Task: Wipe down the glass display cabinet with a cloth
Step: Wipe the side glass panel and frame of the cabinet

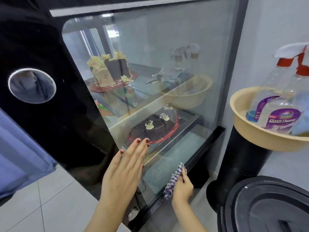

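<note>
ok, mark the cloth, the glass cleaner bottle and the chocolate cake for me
cloth [173, 180]: head view, checked middle fold.
glass cleaner bottle [280, 117]: head view, purple label.
chocolate cake [157, 128]: head view, dark top face.

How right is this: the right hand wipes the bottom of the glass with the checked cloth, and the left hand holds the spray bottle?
Partly wrong. The head view shows the left hand flat on the glass, holding nothing; the spray bottle stands in the basin. The right hand does hold the cloth there.
</note>
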A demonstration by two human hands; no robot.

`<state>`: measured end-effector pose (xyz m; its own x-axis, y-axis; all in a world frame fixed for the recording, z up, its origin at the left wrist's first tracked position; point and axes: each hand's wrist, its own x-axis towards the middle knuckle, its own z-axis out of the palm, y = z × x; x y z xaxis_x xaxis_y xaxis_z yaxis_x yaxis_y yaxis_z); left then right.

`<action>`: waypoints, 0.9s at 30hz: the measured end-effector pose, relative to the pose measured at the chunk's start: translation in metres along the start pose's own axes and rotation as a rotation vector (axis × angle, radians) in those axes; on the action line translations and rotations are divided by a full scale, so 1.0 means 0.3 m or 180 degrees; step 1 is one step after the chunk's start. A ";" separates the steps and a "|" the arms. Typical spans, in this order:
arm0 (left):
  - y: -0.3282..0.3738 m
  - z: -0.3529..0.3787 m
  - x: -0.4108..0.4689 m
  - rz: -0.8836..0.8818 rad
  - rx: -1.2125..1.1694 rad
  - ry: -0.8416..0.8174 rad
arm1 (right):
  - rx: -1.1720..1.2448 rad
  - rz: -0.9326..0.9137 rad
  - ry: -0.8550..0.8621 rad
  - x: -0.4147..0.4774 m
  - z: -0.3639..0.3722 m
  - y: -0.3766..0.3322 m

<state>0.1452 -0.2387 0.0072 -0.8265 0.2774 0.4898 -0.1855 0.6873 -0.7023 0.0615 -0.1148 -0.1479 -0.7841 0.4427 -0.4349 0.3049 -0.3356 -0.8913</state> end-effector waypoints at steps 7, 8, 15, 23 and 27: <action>-0.146 -0.176 0.300 0.0183 0.1125 -0.0376 | 0.0109 -0.0706 -0.0490 -0.177 0.119 -0.291; -0.165 -0.202 0.355 0.0290 0.1111 -0.0531 | 0.0062 -0.0873 -0.0623 -0.214 0.114 -0.270; -0.256 -0.337 0.674 0.0766 0.0899 -0.0723 | 0.0017 -0.0147 -0.0503 -0.122 0.120 -0.414; -0.397 -0.455 0.961 0.1465 0.1786 -0.0345 | -0.0620 -0.2616 -0.0798 -0.286 0.227 -0.640; -0.442 -0.505 1.088 0.1728 0.1729 -0.0364 | -0.1041 -0.3714 -0.0376 -0.195 0.171 -0.620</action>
<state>-0.0195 -0.1377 0.3385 -0.9203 0.3900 -0.0310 0.0510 0.0411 -0.9978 0.0229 -0.1210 0.0498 -0.7175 0.2543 0.6485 -0.5077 0.4464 -0.7368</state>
